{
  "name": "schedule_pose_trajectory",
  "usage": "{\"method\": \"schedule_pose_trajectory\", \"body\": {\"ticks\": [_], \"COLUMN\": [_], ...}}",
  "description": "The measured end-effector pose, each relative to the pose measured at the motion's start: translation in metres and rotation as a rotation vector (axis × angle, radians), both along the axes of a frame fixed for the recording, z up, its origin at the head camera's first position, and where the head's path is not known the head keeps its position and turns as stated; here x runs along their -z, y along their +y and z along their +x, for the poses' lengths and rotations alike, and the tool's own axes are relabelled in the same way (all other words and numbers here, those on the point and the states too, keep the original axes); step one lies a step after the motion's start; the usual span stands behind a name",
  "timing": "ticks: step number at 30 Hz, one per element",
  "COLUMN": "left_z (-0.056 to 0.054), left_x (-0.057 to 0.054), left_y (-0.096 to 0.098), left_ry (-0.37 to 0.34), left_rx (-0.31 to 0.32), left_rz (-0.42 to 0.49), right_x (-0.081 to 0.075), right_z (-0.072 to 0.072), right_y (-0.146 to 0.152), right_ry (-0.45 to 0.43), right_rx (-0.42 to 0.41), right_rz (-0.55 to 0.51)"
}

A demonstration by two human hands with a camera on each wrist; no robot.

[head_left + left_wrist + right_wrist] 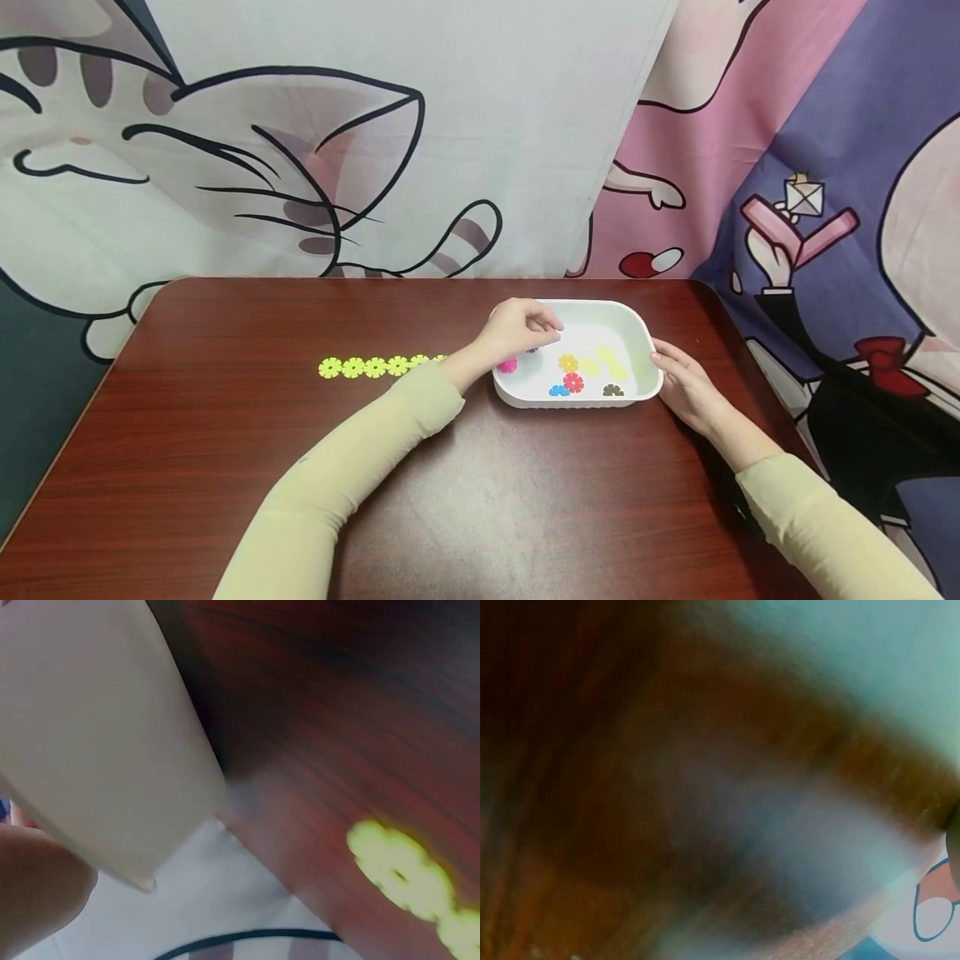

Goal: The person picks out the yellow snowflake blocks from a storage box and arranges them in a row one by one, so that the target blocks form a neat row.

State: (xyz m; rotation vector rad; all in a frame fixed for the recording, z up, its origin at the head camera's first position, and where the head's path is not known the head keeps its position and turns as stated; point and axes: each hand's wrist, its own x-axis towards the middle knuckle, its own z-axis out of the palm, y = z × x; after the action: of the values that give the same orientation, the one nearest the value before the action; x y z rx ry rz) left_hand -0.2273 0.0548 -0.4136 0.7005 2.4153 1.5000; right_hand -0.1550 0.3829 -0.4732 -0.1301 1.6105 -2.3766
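A white plastic tray point(647, 367) holds several flower-shaped interlocking discs, among them an orange disc point(568, 363), a red disc point(573, 382), a pink disc point(507, 366), a blue disc point(558, 390) and pale yellow discs point(604, 357). Over the tray's left part reaches my left hand point(519, 327), fingers loosely bent, thumb apart from the fingertips, no disc visible between them. My right hand point(690, 387) grips the tray's right end, thumb at the rim. A row of yellow-green discs point(375, 367) lies left of the tray, its right end hidden behind the left forearm.
The dark reddish-brown table point(480, 508) carries the tray near its far edge. Behind it hangs a cartoon-printed cloth point(525, 133). In the left wrist view, the tray's outer wall point(105, 742) stands close beside a yellow-green disc point(401, 870). The right wrist view is mostly blurred.
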Motion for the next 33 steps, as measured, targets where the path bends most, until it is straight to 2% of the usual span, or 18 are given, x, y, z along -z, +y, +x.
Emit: {"method": "schedule_pose_trajectory", "body": {"ticks": [9, 17, 26, 33], "left_z": [-0.004, -0.011, -0.008, -0.006], "left_x": [0.001, 0.005, 0.012, 0.018], "left_y": [0.028, 0.048, 0.06, 0.067], "left_ry": [-0.019, 0.001, -0.027, -0.006], "left_rx": [0.076, 0.123, 0.156, 0.209], "left_rz": [-0.004, -0.043, -0.077, -0.163], "right_x": [0.0, -0.001, -0.001, 0.0], "right_z": [0.0, 0.0, 0.0, 0.0], "right_y": [-0.001, 0.0, 0.001, 0.001], "right_ry": [0.006, 0.001, -0.001, -0.004], "right_rx": [-0.002, 0.001, -0.012, -0.01], "right_rz": [-0.001, 0.004, -0.005, -0.001]}}
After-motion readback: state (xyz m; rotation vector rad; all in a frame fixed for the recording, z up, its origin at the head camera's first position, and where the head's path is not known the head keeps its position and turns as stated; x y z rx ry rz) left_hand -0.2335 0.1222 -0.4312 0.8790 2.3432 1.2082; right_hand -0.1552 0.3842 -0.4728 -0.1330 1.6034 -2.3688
